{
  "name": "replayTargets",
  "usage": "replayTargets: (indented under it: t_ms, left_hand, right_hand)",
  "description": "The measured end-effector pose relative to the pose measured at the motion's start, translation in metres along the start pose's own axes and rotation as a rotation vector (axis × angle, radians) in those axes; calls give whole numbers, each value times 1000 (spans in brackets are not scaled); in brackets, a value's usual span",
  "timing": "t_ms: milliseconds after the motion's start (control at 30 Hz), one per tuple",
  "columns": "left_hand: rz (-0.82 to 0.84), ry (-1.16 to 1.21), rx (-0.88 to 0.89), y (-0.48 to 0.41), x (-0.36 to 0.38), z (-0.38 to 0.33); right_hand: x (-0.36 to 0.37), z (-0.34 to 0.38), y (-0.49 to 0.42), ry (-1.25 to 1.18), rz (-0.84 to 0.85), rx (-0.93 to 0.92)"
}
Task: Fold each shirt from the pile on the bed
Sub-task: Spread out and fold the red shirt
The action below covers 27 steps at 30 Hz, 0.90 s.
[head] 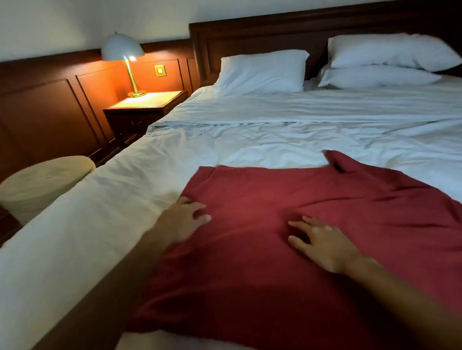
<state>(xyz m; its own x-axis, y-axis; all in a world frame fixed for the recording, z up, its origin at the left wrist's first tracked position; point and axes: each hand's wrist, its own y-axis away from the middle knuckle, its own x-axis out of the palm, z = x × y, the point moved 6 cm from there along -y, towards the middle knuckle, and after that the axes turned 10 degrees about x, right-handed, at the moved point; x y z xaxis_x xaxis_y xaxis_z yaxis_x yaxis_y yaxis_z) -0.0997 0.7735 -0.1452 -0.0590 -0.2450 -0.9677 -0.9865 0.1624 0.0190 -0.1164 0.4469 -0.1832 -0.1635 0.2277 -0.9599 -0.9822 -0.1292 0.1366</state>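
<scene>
Red cloth is lying spread over the near part of the white bed (276, 139): the red shirt (253, 269) is resting flat on the sheet, directly in front of the person and running off to their right, where it is passing out of view. Its long axis appears to be lying crosswise to the person, left to right and slanting slightly away, though its right end is hidden, so I am judging that loosely.

The left hand (185, 220) is sitting on the shirt's left border, where red is meeting white, its fingers loosely bent and resting on top of the fabric. No cloth is visibly pinched. The right hand (324, 242) is lying palm down near the shirt's middle, fingers straight and spread, pressing the cloth flat while wrinkles are fanning away from it. Both hands are touching the shirt and are lying well apart.

Everything is turning on that left border: it is lying under the left hand, and the rest of the shirt is stretching away towards the right hand. A first fold would probably be falling to the left hand, carrying the border rightwards while the right hand is anchoring the fold line.

Beyond the right hand, a raised flap (341, 164) is standing up at the far edge; whether it is a sleeve or a collar I cannot tell
</scene>
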Motion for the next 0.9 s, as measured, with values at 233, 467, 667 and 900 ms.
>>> replayTargets:
  t_ms: [233,467,667,900]
  left_hand:
    - [92,0,-11,-108,78,10]
    - [-7,-145,-57,-216,69,60]
    - [-123,-45,31,-262,43,87]
    - [-310,-287,-19,-255,5,107]
  right_hand:
    - [31,-11,-109,41,-46,50]
    - [29,-16,-189,75,-215,90]
    - [29,-20,-203,103,-270,142]
    - [27,-20,-199,88,-348,238]
